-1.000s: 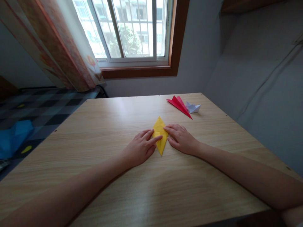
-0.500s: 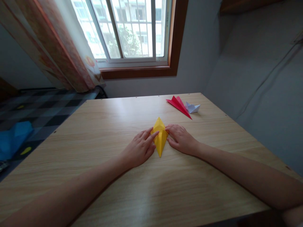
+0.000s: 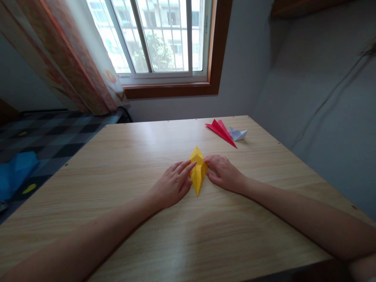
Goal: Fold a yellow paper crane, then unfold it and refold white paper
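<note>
The yellow folded paper [image 3: 200, 170] lies on the bench [image 3: 141, 152] between the two hands, its far and near points showing, its left edge partly hidden under fingers. The left hand [image 3: 175, 183] has its fingers slightly spread, the index fingertip resting on the paper's middle. The right hand [image 3: 225, 172] keeps its fingers close together at the right edge; whether they pinch it cannot be made out, since the contact is covered. The paper's inner folds blur together. Beyond, a red paper plane [image 3: 221, 133] sits beside a white paper boat [image 3: 239, 134]; whether they touch is unclear. A blue object [image 3: 22, 166] is cut off at the left, its shape uncertain. Both forearms run out of view.
</note>
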Demonstrator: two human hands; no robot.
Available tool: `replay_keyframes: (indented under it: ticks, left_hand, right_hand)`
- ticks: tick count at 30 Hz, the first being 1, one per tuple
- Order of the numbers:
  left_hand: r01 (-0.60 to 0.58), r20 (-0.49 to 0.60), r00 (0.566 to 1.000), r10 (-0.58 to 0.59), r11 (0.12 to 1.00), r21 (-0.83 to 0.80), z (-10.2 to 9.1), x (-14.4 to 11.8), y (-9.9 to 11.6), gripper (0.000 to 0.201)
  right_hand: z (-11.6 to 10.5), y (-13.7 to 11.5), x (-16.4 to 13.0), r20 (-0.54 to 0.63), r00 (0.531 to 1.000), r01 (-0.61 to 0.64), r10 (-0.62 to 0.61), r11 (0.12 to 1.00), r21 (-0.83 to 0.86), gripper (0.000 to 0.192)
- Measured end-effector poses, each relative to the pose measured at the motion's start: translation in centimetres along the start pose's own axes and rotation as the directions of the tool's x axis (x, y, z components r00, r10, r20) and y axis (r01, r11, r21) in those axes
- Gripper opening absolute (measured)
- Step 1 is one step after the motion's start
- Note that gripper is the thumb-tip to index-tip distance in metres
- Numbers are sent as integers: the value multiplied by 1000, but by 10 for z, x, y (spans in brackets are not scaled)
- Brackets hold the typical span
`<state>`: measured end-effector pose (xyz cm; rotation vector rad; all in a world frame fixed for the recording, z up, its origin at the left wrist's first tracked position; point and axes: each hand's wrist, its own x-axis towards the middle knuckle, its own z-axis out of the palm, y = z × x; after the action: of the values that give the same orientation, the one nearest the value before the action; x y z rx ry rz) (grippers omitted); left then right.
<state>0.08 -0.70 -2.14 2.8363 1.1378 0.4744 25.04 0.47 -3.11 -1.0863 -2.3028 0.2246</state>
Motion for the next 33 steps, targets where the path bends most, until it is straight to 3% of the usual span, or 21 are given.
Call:
replay_keyframes:
  ticks: [9, 16, 25, 33]
  left_hand:
    - [-23, -36, 999, 22, 999, -44, 0, 0, 0, 55]
    - [0, -57, 998, -6, 995, -103, -2, 0, 2, 59]
    - [-10, -93, 996, -1, 992, -125, -7, -1, 5, 27]
    - [-123, -59, 991, 119, 990, -66, -6, 1, 1, 53]
  right_hand:
    - [-3, -5, 1, 1, 999, -50, 50, 997, 58, 27]
    - [-9, -12, 1, 0, 1000, -4, 4, 998, 60, 12]
    - [-5, -5, 0, -26, 999, -19, 20, 1000, 22, 7]
    - [-8, -7, 1, 13, 999, -31, 31, 999, -13, 6]
